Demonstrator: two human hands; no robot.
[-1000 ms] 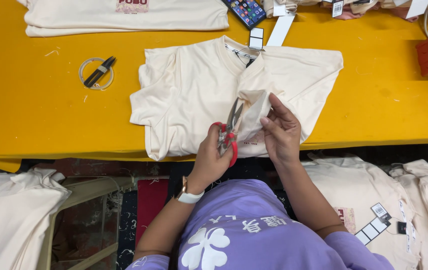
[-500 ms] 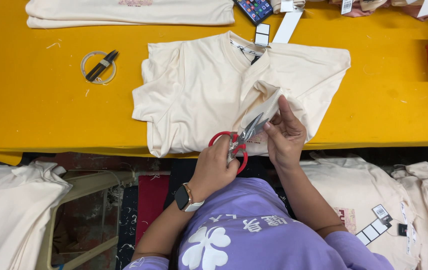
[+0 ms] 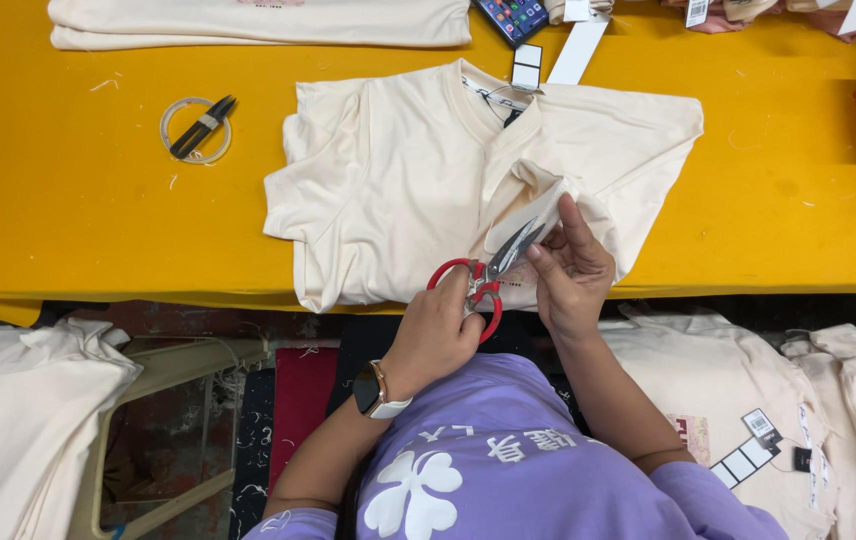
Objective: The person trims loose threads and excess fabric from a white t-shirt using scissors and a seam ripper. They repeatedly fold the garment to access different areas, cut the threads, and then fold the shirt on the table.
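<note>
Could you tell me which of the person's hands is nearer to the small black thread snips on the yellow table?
Left. The left hand holds the red scissors on the side of the thread snips. The right hand pinches the cream shirt farther away.

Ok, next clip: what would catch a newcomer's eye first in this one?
The bright yellow table, with a cream T-shirt spread across its middle. At the near edge, the left hand works red-handled scissors against a fold of the shirt that the right hand holds up. A small black thread snipper lies on a clear ring to the left, and more cream shirts are stacked at the far edge.
</note>
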